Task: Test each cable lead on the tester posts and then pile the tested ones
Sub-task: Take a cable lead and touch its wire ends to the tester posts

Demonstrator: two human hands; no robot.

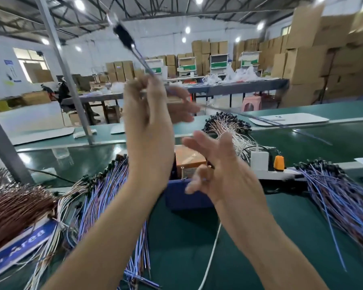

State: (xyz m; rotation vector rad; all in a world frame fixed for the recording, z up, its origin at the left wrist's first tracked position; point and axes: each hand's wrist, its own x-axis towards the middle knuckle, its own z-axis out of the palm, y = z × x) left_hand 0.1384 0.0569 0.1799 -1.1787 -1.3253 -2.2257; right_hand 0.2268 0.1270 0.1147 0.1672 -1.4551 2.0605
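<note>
My left hand (pixel 151 122) is raised high over the bench and pinches a thin blue-and-white cable lead (pixel 143 59) near its lower end. The lead's black head points up and left, blurred by motion. My right hand (pixel 216 164) hovers lower, fingers spread and holding nothing, just above the tester (pixel 189 160), an orange-topped unit in a dark blue box (pixel 184 197). The tester posts are hidden behind my right hand. A pile of blue leads (pixel 105 191) lies to the left and another pile of blue leads (pixel 340 189) to the right.
A brown wire bundle (pixel 15 208) and a blue sign (pixel 21 245) sit at the near left. White-wired leads (pixel 228 126) lie behind the tester. A white power strip (pixel 266 164) with an orange plug stands right of it. A slanted metal pole (pixel 71 80) rises at left.
</note>
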